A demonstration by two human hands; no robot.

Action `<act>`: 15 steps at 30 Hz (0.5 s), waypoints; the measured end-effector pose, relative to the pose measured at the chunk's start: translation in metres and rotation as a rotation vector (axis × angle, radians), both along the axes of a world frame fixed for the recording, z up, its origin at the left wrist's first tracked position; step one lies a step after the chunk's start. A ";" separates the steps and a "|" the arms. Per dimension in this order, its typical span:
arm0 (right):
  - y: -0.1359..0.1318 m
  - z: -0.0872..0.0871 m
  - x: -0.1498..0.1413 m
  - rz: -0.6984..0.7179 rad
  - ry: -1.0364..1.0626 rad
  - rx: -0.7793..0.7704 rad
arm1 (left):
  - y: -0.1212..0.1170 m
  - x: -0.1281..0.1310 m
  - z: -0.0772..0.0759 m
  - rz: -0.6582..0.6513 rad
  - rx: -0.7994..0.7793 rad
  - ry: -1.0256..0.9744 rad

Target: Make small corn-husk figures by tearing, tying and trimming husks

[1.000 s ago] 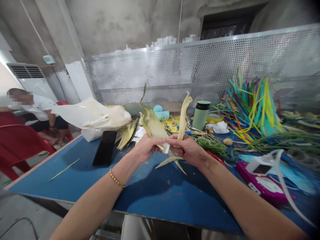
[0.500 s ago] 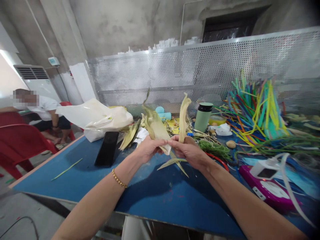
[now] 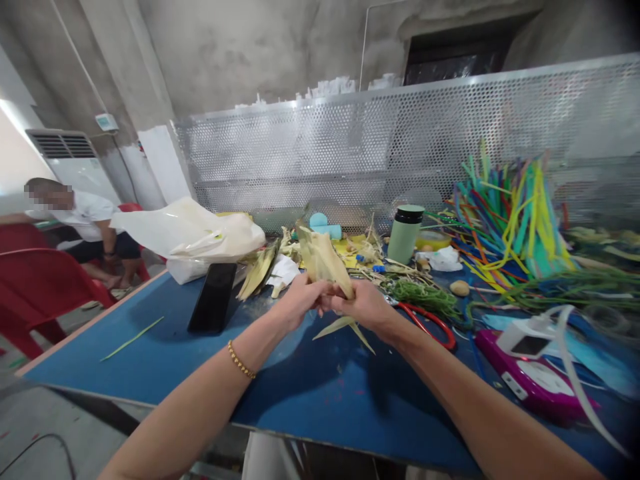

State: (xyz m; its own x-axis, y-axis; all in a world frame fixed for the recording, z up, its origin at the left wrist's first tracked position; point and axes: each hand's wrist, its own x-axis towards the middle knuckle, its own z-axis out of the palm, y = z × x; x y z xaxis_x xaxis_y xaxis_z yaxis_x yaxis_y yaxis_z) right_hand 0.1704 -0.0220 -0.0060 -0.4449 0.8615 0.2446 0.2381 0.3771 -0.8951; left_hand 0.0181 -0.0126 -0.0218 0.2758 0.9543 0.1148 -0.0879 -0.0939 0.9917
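Pale yellow-green corn husks (image 3: 327,257) stand up between my two hands, pressed together at their lower end. My left hand (image 3: 303,300) is closed around the lower left edge. My right hand (image 3: 367,303) pinches the lower right side, its fingers meeting those of the left. Just below the hands, narrow husk strips (image 3: 336,327) lie on the blue table (image 3: 310,393). To the left rests a bundle of husks (image 3: 257,272) beside a crumpled white tissue (image 3: 285,270). How many layers I hold is hidden by the fingers.
Around me are a black phone (image 3: 213,300), a white plastic bag (image 3: 215,233), a green bottle (image 3: 405,233), red-handled scissors (image 3: 437,333), a purple power strip (image 3: 533,380) and colourful strips (image 3: 535,220). Perforated metal (image 3: 300,153) stands behind. A seated person (image 3: 95,220) is at far left.
The husk piece that stood apart in my right hand now lies against the one in my left. My right hand has moved slightly left, and the red scissors show more fully.
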 end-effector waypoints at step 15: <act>0.002 0.000 0.012 0.173 0.387 -0.392 | 0.002 -0.011 0.012 -0.167 0.042 -0.228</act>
